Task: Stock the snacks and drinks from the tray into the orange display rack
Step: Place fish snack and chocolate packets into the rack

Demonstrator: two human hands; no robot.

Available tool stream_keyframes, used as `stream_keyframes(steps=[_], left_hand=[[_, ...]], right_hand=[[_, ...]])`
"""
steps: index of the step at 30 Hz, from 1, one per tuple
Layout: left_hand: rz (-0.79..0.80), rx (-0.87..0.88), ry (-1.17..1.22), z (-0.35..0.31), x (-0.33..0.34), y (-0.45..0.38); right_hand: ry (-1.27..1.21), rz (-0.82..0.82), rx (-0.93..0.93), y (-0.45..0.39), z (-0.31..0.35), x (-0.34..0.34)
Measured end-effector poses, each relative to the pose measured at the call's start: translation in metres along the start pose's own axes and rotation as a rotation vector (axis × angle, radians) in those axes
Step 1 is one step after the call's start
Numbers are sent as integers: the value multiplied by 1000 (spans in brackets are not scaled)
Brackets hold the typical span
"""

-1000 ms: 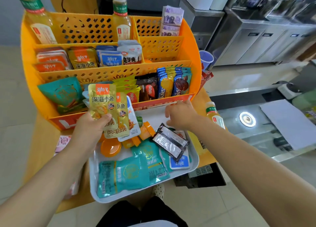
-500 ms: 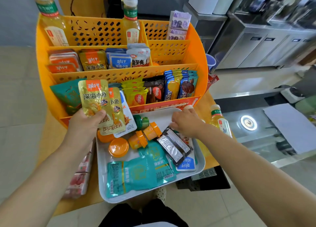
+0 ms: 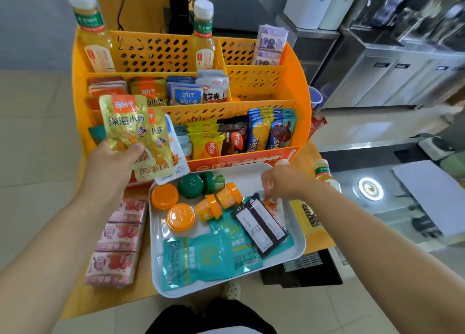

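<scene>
Left hand [image 3: 110, 162] raised gold packets [image 3: 125, 125] | right hand's [image 3: 284, 182] fingertips blurred

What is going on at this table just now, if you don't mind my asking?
A person is stocking an orange display rack from a white tray. The left hand holds a fan of gold fish-snack packets up in front of the rack, while the right hand pinches at an orange packet in the tray. Small jars and teal pouches lie in the tray.

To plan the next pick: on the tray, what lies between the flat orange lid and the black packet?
In the head view, two small orange-capped cups lie on their sides between the flat orange lid and the black packet.
</scene>
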State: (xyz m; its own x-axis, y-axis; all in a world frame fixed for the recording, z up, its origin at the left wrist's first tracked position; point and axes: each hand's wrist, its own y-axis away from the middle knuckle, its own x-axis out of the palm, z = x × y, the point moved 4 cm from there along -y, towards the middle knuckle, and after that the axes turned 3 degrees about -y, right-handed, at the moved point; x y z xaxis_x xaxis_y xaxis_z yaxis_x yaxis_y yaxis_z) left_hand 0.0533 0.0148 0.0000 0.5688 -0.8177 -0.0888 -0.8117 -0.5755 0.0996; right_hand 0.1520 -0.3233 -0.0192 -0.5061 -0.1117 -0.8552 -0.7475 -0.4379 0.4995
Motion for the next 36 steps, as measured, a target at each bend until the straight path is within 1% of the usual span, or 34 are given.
stream_keyframes(steps=[3,4,6,9,11,12,14,15,18,21,26,29,31,34,36], left_hand=[[87,-31,-11,8,17,11],[107,-40,-20,11,22,15],[142,-55,-17,14,34,22],[176,-107,83,16,49,31],[171,-164,174,15,55,34],[163,-199,213,15,58,36],[135,-261,289,14,62,37],[134,-284,328,14,65,37],[122,-321,419,12,74,37],[96,-316,496,9,85,35],[47,-288,588,8,90,31],[31,-298,600,12,97,33],[4,-298,648,14,102,36],[-91,-311,661,19,107,38],[-130,-308,657,20,108,39]], right_hand=[[-420,-156,-9,-1,5,-28],[-526,-221,-18,-2,8,-37],[-681,-357,-1,-8,12,-54],[-953,-517,21,-18,18,-72],[-1198,-546,55,-24,23,-77],[-1305,-534,77,-26,27,-77],[-1499,-437,63,-31,39,-74],[-1559,-384,53,-34,45,-69],[-1607,-217,39,-37,64,-54],[-1565,-41,21,-40,75,-41],[-1467,151,-66,-40,80,-34],[-1571,240,-179,-43,85,-36],[-1620,242,-259,-43,92,-40],[-1524,154,-331,-45,95,-44],[-1463,108,-334,-45,96,-46]])
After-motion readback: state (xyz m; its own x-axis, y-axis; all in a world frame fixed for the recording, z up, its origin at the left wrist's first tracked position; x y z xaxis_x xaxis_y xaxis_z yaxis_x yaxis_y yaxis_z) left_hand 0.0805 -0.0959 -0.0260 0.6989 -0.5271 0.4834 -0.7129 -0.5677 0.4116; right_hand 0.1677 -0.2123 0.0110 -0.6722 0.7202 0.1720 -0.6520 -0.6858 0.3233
